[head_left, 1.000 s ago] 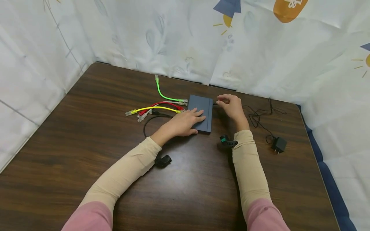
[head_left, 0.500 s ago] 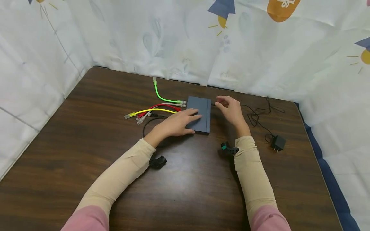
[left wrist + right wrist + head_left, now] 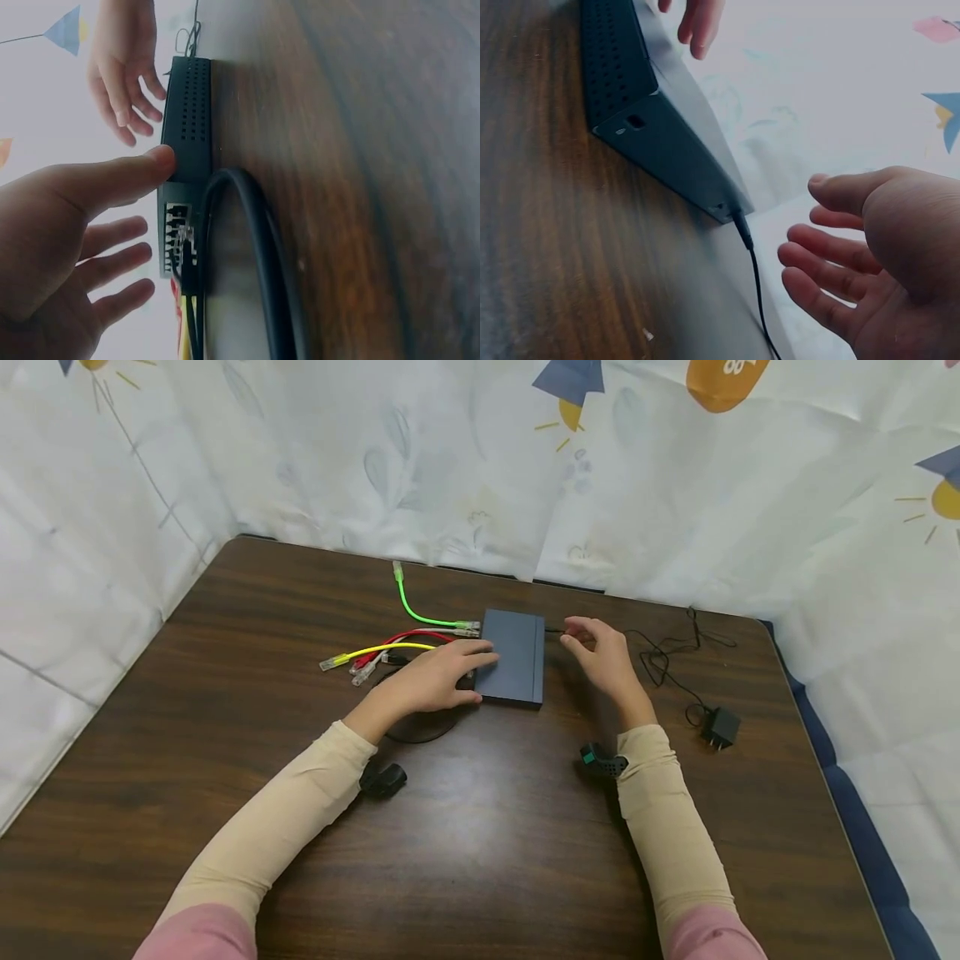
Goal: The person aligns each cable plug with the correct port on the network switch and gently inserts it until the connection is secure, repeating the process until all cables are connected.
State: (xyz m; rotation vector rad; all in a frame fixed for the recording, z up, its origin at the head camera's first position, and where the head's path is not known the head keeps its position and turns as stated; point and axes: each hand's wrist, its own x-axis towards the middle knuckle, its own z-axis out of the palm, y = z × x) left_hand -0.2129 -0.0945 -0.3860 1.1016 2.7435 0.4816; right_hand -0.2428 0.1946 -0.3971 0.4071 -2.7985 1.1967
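Note:
A dark blue-grey network switch (image 3: pixel 513 656) lies flat on the table. Along its left side runs a row of ports (image 3: pixel 177 232), and a perforated panel (image 3: pixel 193 97) shows on the near side. My left hand (image 3: pixel 431 679) is at the left edge, fingers spread; in the left wrist view the thumb overlaps the casing. To the right, my right hand (image 3: pixel 604 662) hovers with loosely bent fingers and nothing between them. In the right wrist view, a thin black power plug (image 3: pixel 741 227) sits in the switch's right side, apart from those fingers.
Left of the switch lie short network cables: a green cable (image 3: pixel 407 602), a yellow cable (image 3: pixel 375 652), plus red and grey ones. A black cable (image 3: pixel 251 195) loops by the left hand. At right, a power cord (image 3: pixel 663 664) leads to a black adapter (image 3: pixel 722 727). A curtain (image 3: pixel 420 460) hangs behind.
My left hand has slid off the top of the switch toward its left edge. My right hand has shifted slightly back from the plug, its fingers loosening.

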